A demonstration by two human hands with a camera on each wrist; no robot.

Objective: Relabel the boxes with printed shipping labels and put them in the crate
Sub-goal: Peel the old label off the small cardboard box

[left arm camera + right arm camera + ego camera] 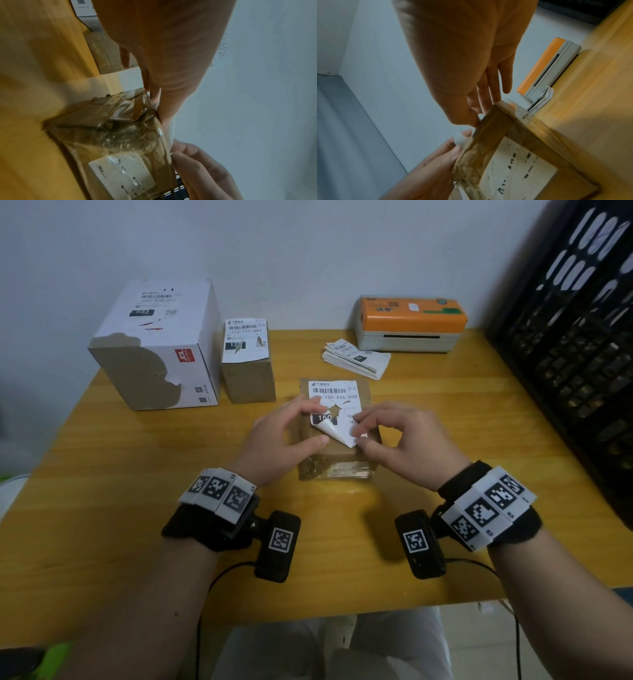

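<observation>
A small brown taped box (337,455) (120,135) (513,142) sits mid-table. On its top is a torn white shipping label (337,398), its near corner peeled up and curled back. My left hand (315,424) (154,94) grips the box's left side, fingers on top and thumb at the near edge. My right hand (359,433) (478,117) pinches the peeled label corner between thumb and index finger. The black crate (575,337) stands at the table's right edge.
A large white box (157,347) and a medium brown box (248,371), both with torn labels, stand at the back left. An orange-topped label printer (411,323) (544,67) sits at the back, with a stack of printed labels (356,359) (541,100) in front of it.
</observation>
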